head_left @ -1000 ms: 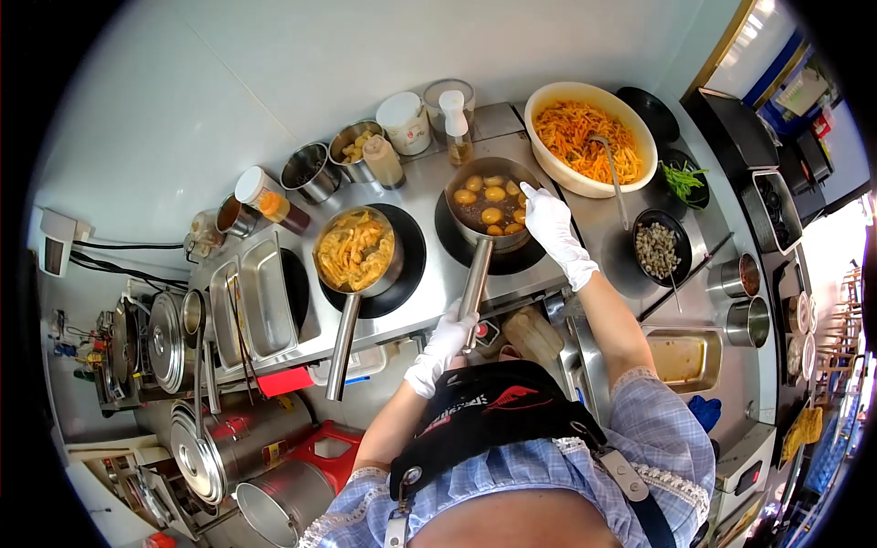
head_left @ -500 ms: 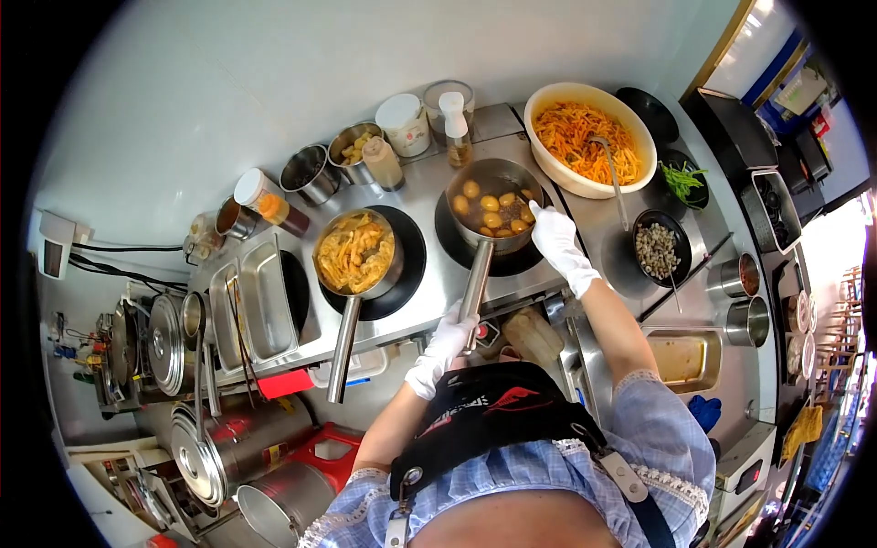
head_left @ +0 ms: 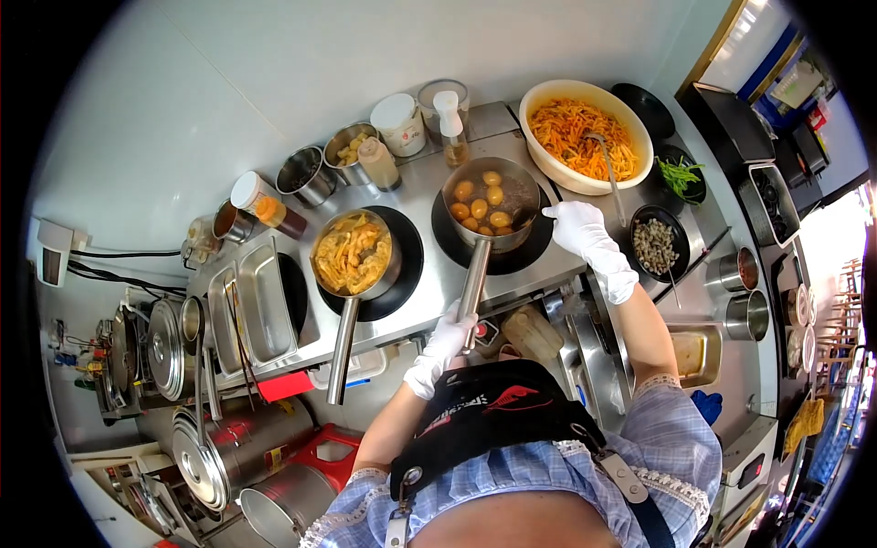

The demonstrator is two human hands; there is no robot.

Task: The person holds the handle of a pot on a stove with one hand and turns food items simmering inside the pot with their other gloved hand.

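From my head camera I see my gloved left hand [head_left: 445,342] closed around the end of the long handle of the saucepan [head_left: 491,203], which sits on the black burner [head_left: 539,245] with round yellow-brown balls in dark liquid. My gloved right hand [head_left: 575,226] hovers just beside the pan's right rim, fingers loosely curled, holding nothing I can make out. A second pan of noodles [head_left: 354,252] stands on the neighbouring burner to the left.

Commercial kitchen, steel counter [head_left: 416,315] with induction hobs [head_left: 402,265], long-handled saucepans [head_left: 352,256], stacked stockpots [head_left: 215,447], condiment tins [head_left: 306,175], big bowl of shredded vegetables [head_left: 585,137]
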